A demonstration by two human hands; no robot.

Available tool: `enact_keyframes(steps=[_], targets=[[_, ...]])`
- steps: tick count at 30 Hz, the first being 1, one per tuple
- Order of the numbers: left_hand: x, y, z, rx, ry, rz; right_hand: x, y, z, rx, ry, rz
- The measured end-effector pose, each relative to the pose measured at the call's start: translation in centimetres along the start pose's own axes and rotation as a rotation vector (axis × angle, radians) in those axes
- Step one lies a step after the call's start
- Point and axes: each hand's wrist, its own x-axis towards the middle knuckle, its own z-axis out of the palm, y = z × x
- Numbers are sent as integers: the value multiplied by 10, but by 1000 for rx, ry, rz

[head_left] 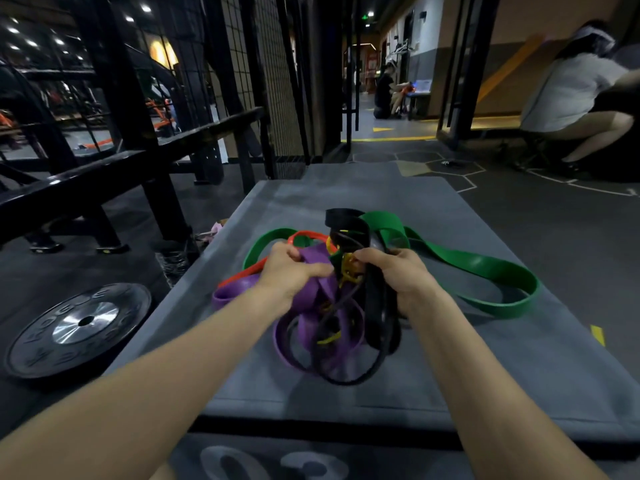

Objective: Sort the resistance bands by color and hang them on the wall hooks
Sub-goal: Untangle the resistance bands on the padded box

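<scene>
A tangled pile of resistance bands is held up off a grey mat [485, 358], both hands buried in it. The left hand [294, 270] is curled round a fold of the purple bands [311, 306]; the right hand [398, 271] is closed round a bunch of black bands [375, 306], with a thin yellow band [348, 271] caught between the two grips. A wide green band [485, 271] trails out to the right and lies flat on the mat, and an orange-red band [249, 271] runs out to the left under the purple. Thin black loops hang down at the front and touch the mat.

Step judged: separation by colour, barely begun; nothing is sorted yet, and no wall hooks can be made out in view.

To be done well: purple and black should be drawn apart slowly, not yanked, since the yellow band is threaded through both and knots would be tightened by a sharp pull. The yellow is better freed first. The green, being mostly loose, is probably lifted out easily. Each colour should be laid in its own heap on the mat before hanging.

A weight plate [79, 330] lies on the floor to the left, well apart.
</scene>
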Motion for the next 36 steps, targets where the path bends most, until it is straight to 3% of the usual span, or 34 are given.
enact_keyframes(steps=[2, 5, 10, 12, 15, 17, 19, 22, 25, 29, 31, 34, 36], targets=[[8, 0, -17, -163, 4, -137, 3, -3, -7, 16, 47, -43], [19, 8, -43, -164, 126, -72, 12, -1, -19, -205, 196, -177], [26, 43, -80, 361, 302, 335, 10, -2, -31, -802, 353, -321], [25, 44, -88, 598, 241, 296, 6, -2, -35, -879, 370, -304], [14, 23, -79, 963, 60, 96, 3, 5, -36, -993, 417, -293], [3, 13, -65, 1165, 102, 181, 2, 11, -36, -1152, 473, -317], [-3, 5, -48, 1182, 117, 349, 3, 17, -36, -1343, 542, -411], [-12, -11, -20, 1105, -65, 285, 12, 27, -34, -1554, 585, -703], [-18, -29, -7, 1277, -114, 235, 21, 34, -23, -1604, 538, -961], [-9, -26, -23, 1293, -156, 180, 26, 37, -12, -1572, 488, -1094], [-4, -24, -39, 1345, -151, 149, 27, 35, -12, -1589, 472, -1056], [0, -26, -66, 1606, -67, 287, 29, 33, -21, -1612, 514, -946], [2, -23, -86, 1661, 26, 301, 31, 36, -30, -1613, 569, -848]])
